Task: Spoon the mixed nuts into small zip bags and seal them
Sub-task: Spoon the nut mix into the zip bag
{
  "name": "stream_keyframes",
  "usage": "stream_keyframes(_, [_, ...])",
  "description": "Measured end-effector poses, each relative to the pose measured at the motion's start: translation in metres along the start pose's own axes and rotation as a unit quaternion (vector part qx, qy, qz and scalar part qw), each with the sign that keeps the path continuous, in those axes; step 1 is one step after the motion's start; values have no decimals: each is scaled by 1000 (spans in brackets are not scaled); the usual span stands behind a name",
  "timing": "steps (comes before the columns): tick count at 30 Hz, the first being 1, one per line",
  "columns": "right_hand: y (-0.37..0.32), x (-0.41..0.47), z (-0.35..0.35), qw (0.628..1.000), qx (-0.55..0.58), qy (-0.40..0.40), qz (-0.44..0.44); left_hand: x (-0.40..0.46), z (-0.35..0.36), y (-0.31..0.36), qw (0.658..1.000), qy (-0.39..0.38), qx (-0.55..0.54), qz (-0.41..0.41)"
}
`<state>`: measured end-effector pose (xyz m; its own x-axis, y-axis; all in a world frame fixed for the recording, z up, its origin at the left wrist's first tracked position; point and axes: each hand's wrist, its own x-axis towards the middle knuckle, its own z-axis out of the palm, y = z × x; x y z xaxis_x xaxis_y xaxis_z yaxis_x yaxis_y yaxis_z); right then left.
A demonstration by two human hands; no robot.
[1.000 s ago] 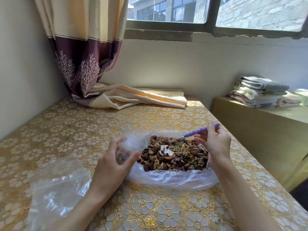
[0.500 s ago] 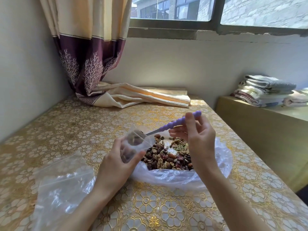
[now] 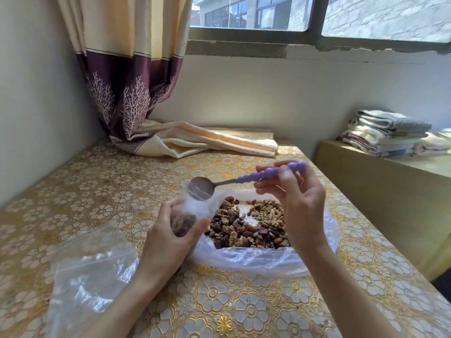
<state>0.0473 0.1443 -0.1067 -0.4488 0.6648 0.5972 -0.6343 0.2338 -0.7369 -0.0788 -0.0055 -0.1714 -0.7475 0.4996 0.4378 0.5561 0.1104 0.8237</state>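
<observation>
**Spoon tipped at the bag mouth**

Since a second ago my right hand (image 3: 296, 203) has carried the spoon (image 3: 244, 179) from the nuts (image 3: 249, 224) up to the small zip bag (image 3: 189, 211). My left hand (image 3: 168, 242) curls around that bag, holding it upright beside the big nut bag (image 3: 268, 262). My right fingers pinch the purple handle. If the floppy mouth folds shut, nuts could spill onto the table (image 3: 73, 191). The spoon lies nearly level, bowl pointing left, handle right.

The spoon (image 3: 202, 188) bowl looks hazy behind the clear small zip bag (image 3: 190, 211). The left hand (image 3: 168, 242) hides the bag's bottom. The spare bags (image 3: 92, 274) run off the near left edge. Towels (image 3: 390, 132) are blurry.
</observation>
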Motion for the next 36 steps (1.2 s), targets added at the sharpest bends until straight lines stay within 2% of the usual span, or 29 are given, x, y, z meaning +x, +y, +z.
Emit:
stream_keyframes(4, [10, 11, -21, 987, -11, 155, 47, 0, 0, -1, 1000, -2, 7, -5])
stream_keyframes(7, [17, 16, -38, 974, -79, 201, 71, 0, -1, -1, 1000, 3, 1, -8])
stream_keyframes(11, [24, 16, -48, 957, -231, 169, 37, 0, -2, -1, 1000, 20, 3, -12])
stream_keyframes(14, [29, 13, -48, 949, -286, 132, 30, 0, -2, -2, 999, 32, 8, -10])
stream_keyframes(17, [33, 12, -49, 951, -276, 121, 66, 0, -1, -3, 999, 32, 8, -12])
stream_keyframes(25, [44, 13, -51, 948, -175, 87, 251, 1, -2, -4, 999, 31, 17, -7])
stream_keyframes(36, [38, 16, -58, 943, -166, 141, 253, 0, -2, -3, 1000, 22, 16, 1])
